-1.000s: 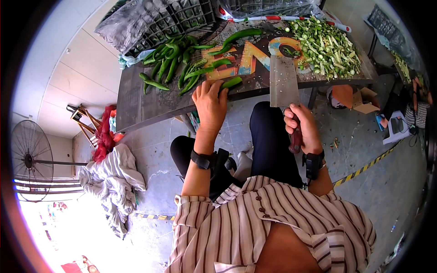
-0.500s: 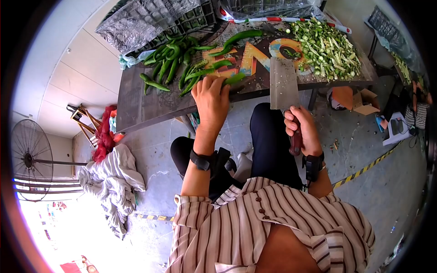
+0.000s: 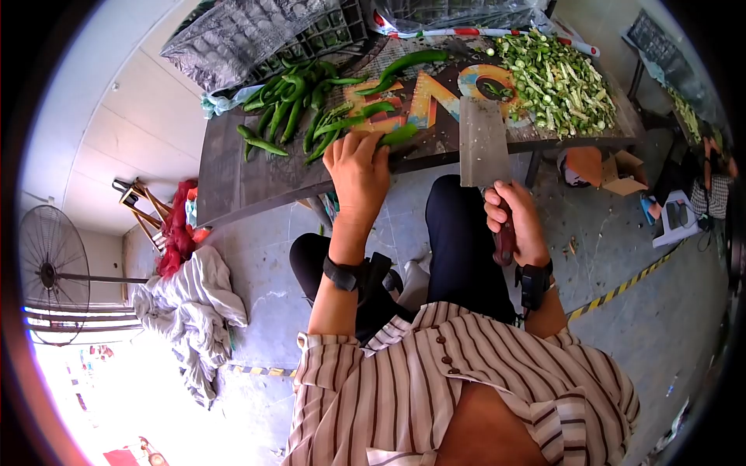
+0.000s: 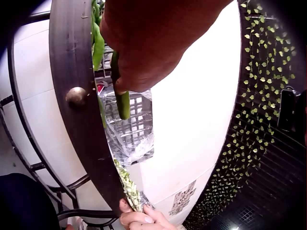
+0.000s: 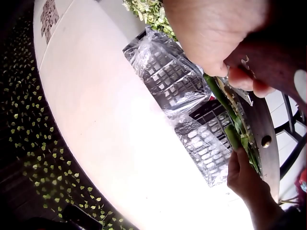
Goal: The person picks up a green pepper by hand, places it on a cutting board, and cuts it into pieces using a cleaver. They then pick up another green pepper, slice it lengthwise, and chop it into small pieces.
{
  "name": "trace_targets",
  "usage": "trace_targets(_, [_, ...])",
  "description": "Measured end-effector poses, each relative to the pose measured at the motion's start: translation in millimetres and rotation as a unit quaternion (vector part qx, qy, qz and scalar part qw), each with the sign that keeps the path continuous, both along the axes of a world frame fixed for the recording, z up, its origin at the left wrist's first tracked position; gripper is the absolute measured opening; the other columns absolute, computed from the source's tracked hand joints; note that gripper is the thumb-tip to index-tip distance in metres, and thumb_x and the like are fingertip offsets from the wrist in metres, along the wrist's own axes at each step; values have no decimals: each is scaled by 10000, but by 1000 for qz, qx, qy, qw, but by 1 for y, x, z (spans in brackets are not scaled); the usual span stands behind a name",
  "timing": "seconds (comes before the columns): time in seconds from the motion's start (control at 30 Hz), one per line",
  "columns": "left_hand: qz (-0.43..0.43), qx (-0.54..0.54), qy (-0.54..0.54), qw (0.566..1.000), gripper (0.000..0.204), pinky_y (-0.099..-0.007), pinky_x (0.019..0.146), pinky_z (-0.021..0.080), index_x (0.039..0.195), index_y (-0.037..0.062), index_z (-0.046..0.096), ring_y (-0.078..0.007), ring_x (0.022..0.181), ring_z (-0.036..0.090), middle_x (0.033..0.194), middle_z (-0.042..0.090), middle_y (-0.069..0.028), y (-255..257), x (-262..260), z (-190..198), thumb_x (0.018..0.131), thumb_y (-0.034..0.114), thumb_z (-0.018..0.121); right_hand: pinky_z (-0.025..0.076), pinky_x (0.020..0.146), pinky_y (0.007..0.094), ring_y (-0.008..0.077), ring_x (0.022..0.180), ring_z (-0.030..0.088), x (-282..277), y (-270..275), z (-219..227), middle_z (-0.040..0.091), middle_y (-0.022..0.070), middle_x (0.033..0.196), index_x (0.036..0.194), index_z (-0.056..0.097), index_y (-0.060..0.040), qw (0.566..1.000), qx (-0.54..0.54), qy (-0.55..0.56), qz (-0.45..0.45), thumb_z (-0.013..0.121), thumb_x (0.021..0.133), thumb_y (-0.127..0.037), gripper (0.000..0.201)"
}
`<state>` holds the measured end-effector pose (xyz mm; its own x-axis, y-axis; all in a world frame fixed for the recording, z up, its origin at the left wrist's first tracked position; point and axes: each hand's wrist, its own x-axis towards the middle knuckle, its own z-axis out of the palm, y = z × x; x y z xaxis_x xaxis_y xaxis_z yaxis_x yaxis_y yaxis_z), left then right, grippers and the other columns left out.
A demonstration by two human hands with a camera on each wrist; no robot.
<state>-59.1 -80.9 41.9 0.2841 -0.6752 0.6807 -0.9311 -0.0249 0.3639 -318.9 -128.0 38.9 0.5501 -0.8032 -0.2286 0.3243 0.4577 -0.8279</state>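
Note:
My left hand [image 3: 357, 172] holds a long green pepper [image 3: 399, 135] near the front edge of the table. The pepper's blunt end sticks out past the fingers; it also shows in the left wrist view as a green pepper [image 4: 123, 104] under the hand. The right hand [image 3: 519, 217] grips the dark red handle [image 3: 505, 239] of a cleaver. Its broad blade [image 3: 483, 144] points away from me, flat side up, and overlaps the table edge. Whole green peppers [image 3: 291, 105] lie heaped beyond the left hand, and a pile of chopped pepper pieces [image 3: 556, 85] lies at the right.
Plastic-lined black crates [image 3: 272, 39] stand behind the dark table [image 3: 233, 179]. A few single peppers [image 3: 412, 60] lie across its painted lettering. Below are my knees and the grey floor [image 3: 264, 272]. A cardboard box [image 3: 624, 172] sits under the right end; a fan [image 3: 50, 272] stands far left.
The left hand has shifted slightly, and the pepper's exposed end has turned a little upward and away from me. The cleaver has stayed almost in place.

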Motion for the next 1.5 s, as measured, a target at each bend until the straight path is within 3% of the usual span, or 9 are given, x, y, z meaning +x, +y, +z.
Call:
trace_targets(0.1, [-9, -29, 3, 1000, 261, -388, 918, 357, 1055, 95, 690, -253, 970, 563, 988, 634, -37, 1, -3, 14, 798, 140, 694, 382, 496, 216, 32, 575, 423, 2, 2, 2, 464, -31, 792, 948, 451, -102, 1000, 3, 3, -3, 509, 985, -229, 145])
trace_targets(0.3, [4, -3, -23, 1000, 266, -396, 928, 355, 1060, 91, 688, -252, 994, 558, 1001, 636, -37, -1, -5, -16, 802, 156, 696, 382, 496, 215, 32, 571, 423, 1, 0, 0, 465, -31, 792, 932, 445, -105, 1000, 9, 2, -5, 513, 983, -224, 146])
trace_targets(0.7, [0, -31, -5, 999, 284, -388, 940, 354, 1065, 79, 684, -266, 994, 562, 1025, 629, -54, 3, -5, 4, 791, 148, 708, 374, 495, 215, 33, 571, 418, 2, 2, 1, 464, -33, 792, 929, 444, -103, 1000, 7, 5, -4, 511, 984, -227, 152])
trace_targets(0.8, [35, 9, -35, 999, 295, -417, 963, 332, 1063, 99, 665, -256, 1022, 533, 1035, 605, -40, -1, -3, -12, 780, 171, 709, 356, 489, 203, 24, 565, 402, 3, 4, 4, 459, -40, 789, 922, 443, -111, 1000, 10, 12, -7, 490, 995, -225, 143])
trace_targets(0.9, [16, 12, -14, 1000, 297, -425, 965, 328, 1078, 99, 660, -256, 1038, 525, 1050, 600, -43, -1, -4, -21, 795, 179, 700, 374, 495, 213, 31, 571, 418, 2, 1, 0, 464, -35, 792, 950, 450, -102, 1000, 9, 4, -7, 507, 985, -230, 144])
trace_targets(1.5, [13, 14, -2, 1000, 296, -429, 994, 317, 1088, 95, 653, -262, 1054, 523, 1055, 594, -44, 0, -6, -24, 804, 169, 687, 397, 492, 221, 36, 572, 437, 3, 1, -3, 471, -30, 782, 926, 439, -99, 1000, 6, -2, 0, 532, 973, -238, 173])
